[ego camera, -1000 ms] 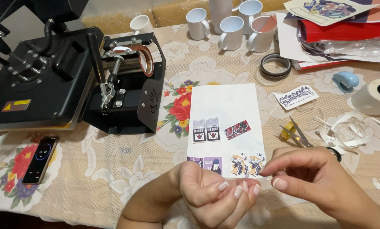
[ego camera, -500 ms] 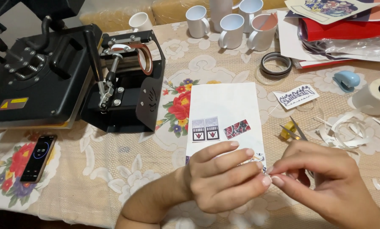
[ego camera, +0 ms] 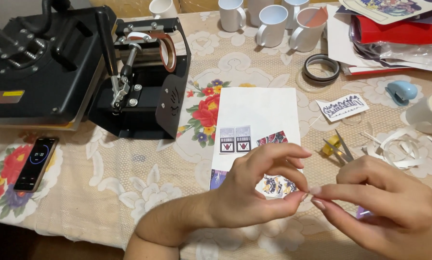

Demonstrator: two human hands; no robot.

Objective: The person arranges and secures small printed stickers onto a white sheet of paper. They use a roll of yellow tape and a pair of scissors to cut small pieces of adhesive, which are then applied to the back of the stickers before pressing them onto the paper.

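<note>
Meeting fingertip to fingertip: left hand [ego camera: 254, 192], right hand [ego camera: 384, 207]

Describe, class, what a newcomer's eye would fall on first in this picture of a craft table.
First come the two hands low in the middle: the left hand and right hand meet fingertip to fingertip, pinching something too small to make out, above a white sheet of printed stickers. Next, the big black heat press fills the upper left, with a mug press beside it. A cluster of white mugs stands along the top edge.
</note>
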